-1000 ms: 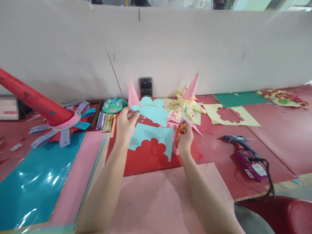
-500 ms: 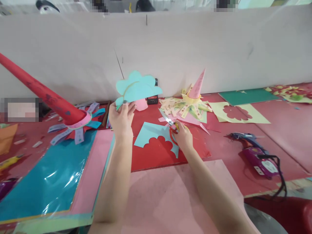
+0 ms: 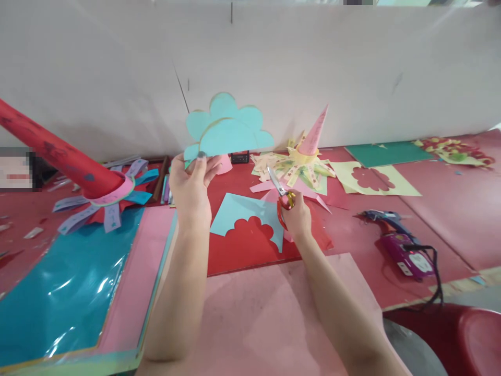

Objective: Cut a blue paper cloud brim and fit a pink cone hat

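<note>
My left hand [image 3: 192,183] pinches the lower left edge of a light-blue paper cutout [image 3: 230,125] with scalloped petals, held up above the table. A curved line is drawn across the cutout. In my right hand [image 3: 298,216] is a pair of scissors [image 3: 281,189] with red and yellow handles, its blades pointing up and to the left, apart from the cutout. Below, a light-blue paper offcut [image 3: 230,208] with a scalloped lower edge lies on a red sheet [image 3: 235,256].
A red paper cone hat [image 3: 58,154] stands at left beside blue plastic-wrapped sheets [image 3: 78,277]. A pink cone hat [image 3: 314,137] sits among paper strips behind my right hand. At right lie a yellow sheet [image 3: 405,177] with a flower-shaped hole, a glue gun [image 3: 385,219] and a purple power strip [image 3: 405,256].
The light-blue cutout has tilted to face me more fully and sits slightly higher. The scissors have turned a little more upright. My view has shifted down and slightly right.
</note>
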`<act>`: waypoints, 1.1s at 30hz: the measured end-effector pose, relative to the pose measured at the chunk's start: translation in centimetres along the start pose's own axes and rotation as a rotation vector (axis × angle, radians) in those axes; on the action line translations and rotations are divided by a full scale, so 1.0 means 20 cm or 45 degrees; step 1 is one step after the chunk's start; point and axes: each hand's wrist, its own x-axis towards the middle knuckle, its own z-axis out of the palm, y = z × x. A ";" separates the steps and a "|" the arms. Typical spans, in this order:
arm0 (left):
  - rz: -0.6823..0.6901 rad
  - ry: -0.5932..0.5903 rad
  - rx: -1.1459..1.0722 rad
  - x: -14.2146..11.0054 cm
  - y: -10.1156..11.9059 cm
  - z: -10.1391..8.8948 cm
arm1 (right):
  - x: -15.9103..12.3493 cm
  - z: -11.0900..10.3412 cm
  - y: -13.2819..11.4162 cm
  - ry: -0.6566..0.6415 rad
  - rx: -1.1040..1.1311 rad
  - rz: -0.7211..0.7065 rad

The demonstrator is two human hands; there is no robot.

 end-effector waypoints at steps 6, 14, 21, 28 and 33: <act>0.014 0.012 -0.197 -0.03 0.04 0.02 | -0.03 0.02 -0.01 0.019 0.148 -0.146; -0.081 -0.061 -0.095 -0.15 0.01 0.04 | -0.05 0.02 -0.04 0.082 0.406 -0.136; -0.318 -0.175 1.063 -0.26 -0.27 -0.21 | 0.00 -0.08 0.00 -0.100 0.333 0.007; 0.260 -0.312 1.649 -0.43 -0.39 -0.12 | 0.01 -0.04 0.15 -0.077 0.497 0.122; 0.366 -0.886 1.464 -0.53 -0.53 -0.08 | 0.04 -0.12 0.15 0.152 0.846 0.211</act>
